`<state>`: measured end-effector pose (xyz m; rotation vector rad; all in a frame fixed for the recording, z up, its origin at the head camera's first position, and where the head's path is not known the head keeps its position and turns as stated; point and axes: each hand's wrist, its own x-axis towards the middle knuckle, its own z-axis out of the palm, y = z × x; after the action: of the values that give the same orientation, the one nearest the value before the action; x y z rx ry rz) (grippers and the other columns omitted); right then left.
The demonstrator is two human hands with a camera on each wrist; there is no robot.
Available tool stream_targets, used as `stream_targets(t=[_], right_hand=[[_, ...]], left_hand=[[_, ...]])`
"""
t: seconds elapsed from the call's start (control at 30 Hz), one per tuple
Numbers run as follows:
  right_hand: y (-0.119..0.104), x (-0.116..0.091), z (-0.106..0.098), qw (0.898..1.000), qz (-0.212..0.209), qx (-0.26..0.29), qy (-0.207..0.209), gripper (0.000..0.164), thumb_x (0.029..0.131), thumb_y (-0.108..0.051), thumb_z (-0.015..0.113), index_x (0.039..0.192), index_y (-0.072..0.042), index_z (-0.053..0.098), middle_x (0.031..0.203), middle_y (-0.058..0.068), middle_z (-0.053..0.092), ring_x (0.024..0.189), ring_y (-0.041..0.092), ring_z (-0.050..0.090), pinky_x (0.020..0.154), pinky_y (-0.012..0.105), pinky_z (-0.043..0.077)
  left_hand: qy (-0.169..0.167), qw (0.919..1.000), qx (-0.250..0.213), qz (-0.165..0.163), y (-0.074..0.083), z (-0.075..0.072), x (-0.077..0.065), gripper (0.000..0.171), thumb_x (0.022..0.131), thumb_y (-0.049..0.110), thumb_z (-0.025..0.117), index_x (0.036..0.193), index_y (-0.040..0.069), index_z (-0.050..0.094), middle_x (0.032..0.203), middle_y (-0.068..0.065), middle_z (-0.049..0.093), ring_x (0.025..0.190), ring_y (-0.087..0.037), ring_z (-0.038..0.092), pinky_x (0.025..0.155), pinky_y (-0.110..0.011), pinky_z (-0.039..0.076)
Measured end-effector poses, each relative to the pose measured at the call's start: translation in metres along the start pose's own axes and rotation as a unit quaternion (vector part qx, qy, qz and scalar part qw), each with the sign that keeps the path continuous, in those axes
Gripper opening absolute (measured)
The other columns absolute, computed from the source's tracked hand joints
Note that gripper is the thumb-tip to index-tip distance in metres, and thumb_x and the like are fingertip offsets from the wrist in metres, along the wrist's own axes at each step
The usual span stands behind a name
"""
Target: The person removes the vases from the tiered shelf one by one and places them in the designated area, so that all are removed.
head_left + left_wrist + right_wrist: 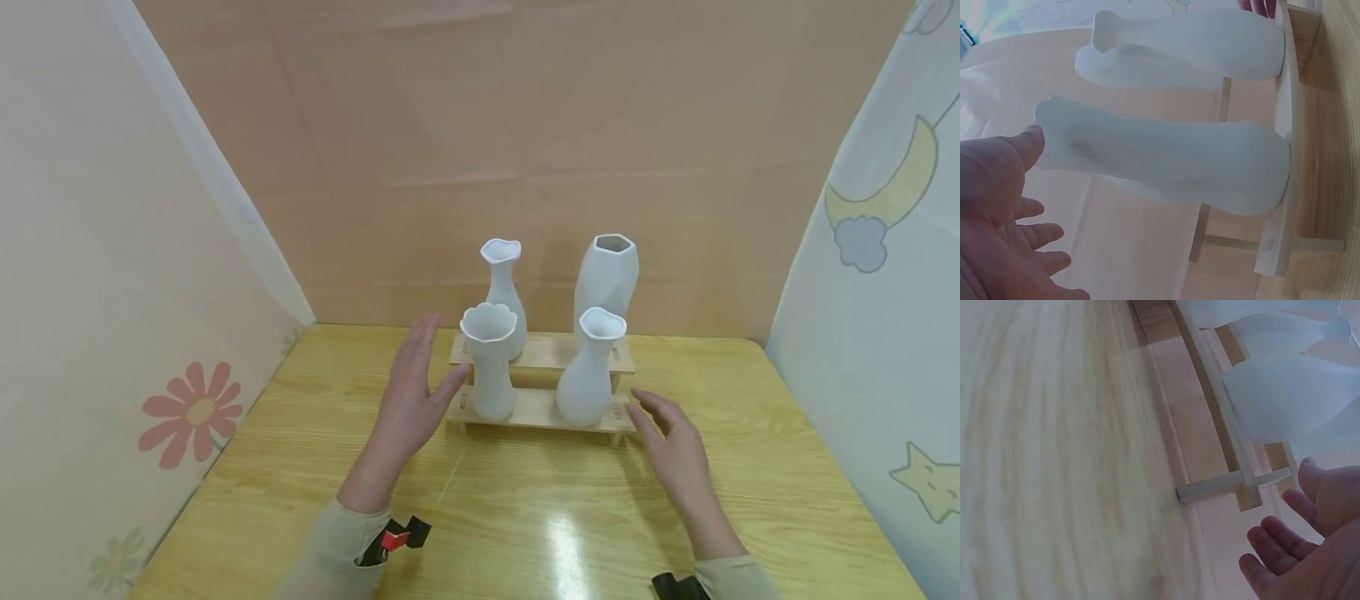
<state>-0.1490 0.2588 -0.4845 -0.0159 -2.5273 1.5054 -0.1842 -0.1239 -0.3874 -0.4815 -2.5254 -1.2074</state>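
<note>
Several white vases stand on a two-step wooden rack [536, 408]. On the lower step are a scalloped-rim vase [491, 367] at left and a round-bellied vase [588, 379] at right. Behind them, the upper step bears a narrow-necked vase [504, 279] and a tall vase with an angular mouth [606, 279]. My left hand [411, 392] is beside the scalloped vase, fingers extended and thumb pointing toward it; in the left wrist view the thumb [1032, 145] overlaps its rim. My right hand [675, 446] is by the rack's right end, fingers loosely bent and holding nothing.
The rack stands on a wood-grain table [315, 467] near an orange-brown back cloth [420, 167]. Pale printed cloths close in both sides, with a flower [198, 411] on the left and a moon [896, 187] on the right.
</note>
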Motion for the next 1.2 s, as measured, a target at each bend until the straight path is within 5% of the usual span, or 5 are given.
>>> stream_targets(t=[0.07,0.13,0.3,0.73,1.2], right_hand=[[0.003,0.0,0.001,1.0,0.008,0.003,-0.001,0.059,0.115,-0.045,0.059,0.159,-0.005,0.056,0.164,0.024,0.049,0.152,0.052,0.043,0.121,0.067,0.038],[0.004,0.0,0.002,1.0,0.02,0.008,-0.003,0.06,0.115,-0.047,0.059,0.16,-0.006,0.056,0.163,0.022,0.051,0.15,0.046,0.047,0.121,0.047,0.045],[0.007,0.003,0.005,0.998,0.057,0.037,-0.006,0.064,0.113,-0.051,0.06,0.161,-0.009,0.056,0.161,0.019,0.054,0.146,0.036,0.052,0.095,0.003,0.043],[0.02,0.01,0.01,0.991,0.113,0.067,-0.033,0.07,0.111,-0.057,0.06,0.165,-0.013,0.052,0.165,0.012,0.053,0.147,0.027,0.049,0.097,0.005,0.042],[0.032,0.009,0.012,0.991,0.09,0.076,-0.055,0.071,0.109,-0.054,0.065,0.166,-0.014,0.05,0.172,0.015,0.043,0.157,0.033,0.041,0.099,0.004,0.04]], left_hand=[[-0.001,0.9999,-0.011,-0.002,0.002,0.001,0.001,0.086,0.11,0.045,0.068,0.177,0.014,0.023,0.183,-0.007,0.02,0.169,-0.032,0.01,0.131,-0.067,0.019],[0.001,0.9998,-0.021,-0.004,0.003,0.001,0.001,0.086,0.11,0.046,0.068,0.177,0.016,0.023,0.183,-0.007,0.021,0.169,-0.03,0.011,0.13,-0.067,0.019],[0.0,0.9988,-0.047,-0.012,0.007,0.003,0.005,0.09,0.107,0.045,0.073,0.178,0.02,0.023,0.182,-0.006,0.021,0.169,-0.029,0.013,0.129,-0.069,0.021],[0.013,0.993,-0.107,-0.048,0.027,0.011,0.02,0.1,0.097,0.038,0.088,0.176,0.027,0.027,0.178,0.003,0.032,0.165,-0.028,0.026,0.128,-0.067,0.027],[0.036,0.9817,-0.181,-0.047,0.026,0.028,0.021,0.096,0.095,0.03,0.091,0.173,0.019,0.036,0.171,-0.007,0.045,0.157,-0.029,0.04,0.128,-0.06,0.031]])
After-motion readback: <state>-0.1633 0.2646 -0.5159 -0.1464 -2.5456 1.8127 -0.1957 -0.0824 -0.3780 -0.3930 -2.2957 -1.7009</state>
